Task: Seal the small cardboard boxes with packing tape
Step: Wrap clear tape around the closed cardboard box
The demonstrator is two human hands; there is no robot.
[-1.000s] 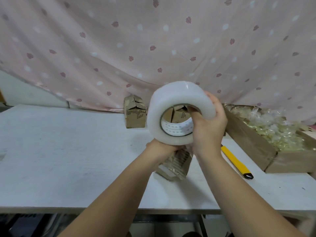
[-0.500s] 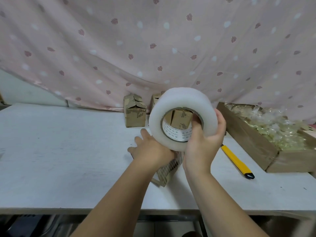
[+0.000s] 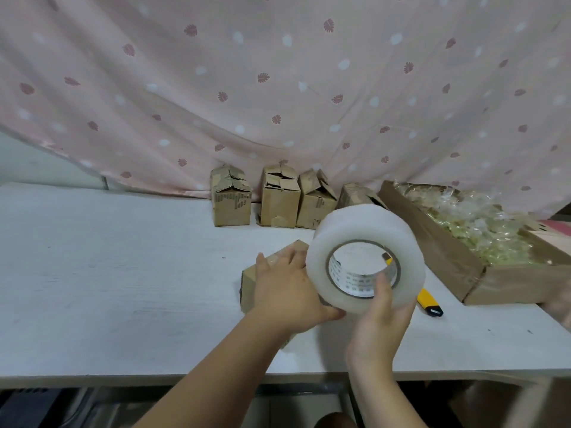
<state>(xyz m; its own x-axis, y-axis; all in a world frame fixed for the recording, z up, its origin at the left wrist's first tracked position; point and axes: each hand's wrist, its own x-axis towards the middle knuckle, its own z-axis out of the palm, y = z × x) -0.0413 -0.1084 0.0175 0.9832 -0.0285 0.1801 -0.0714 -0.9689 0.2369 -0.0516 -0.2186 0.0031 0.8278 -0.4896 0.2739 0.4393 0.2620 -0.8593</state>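
Since the earlier frame, the tape roll (image 3: 355, 223) had dropped lower and shifted right, and the left hand (image 3: 287, 291) had spread flat over the box (image 3: 249, 285), which now lay flat on the table (image 3: 108, 273) instead of tilted.

The roll was held off the table with its open core facing the camera, its axis running away from the person. The right hand (image 3: 380, 325) gripped it from below, thumb hooked inside the core and fingers wrapped behind the outer wall. The roll was a thick, cloudy-white cylinder on a printed cardboard core.

The box was just left of the roll and partly behind it. It was brown corrugated card with a glossy strip on top. The left hand's fingers were straight and pressed on its top; its long axis could not be judged under the hand.

Beyond the roll stood four small boxes (image 3: 231, 208), upright in a row, flaps crumpled. One yellow utility knife (image 3: 428, 301) lay just right of the roll. One long cardboard tray (image 3: 448, 257) of crinkled clear packets lay farther right.
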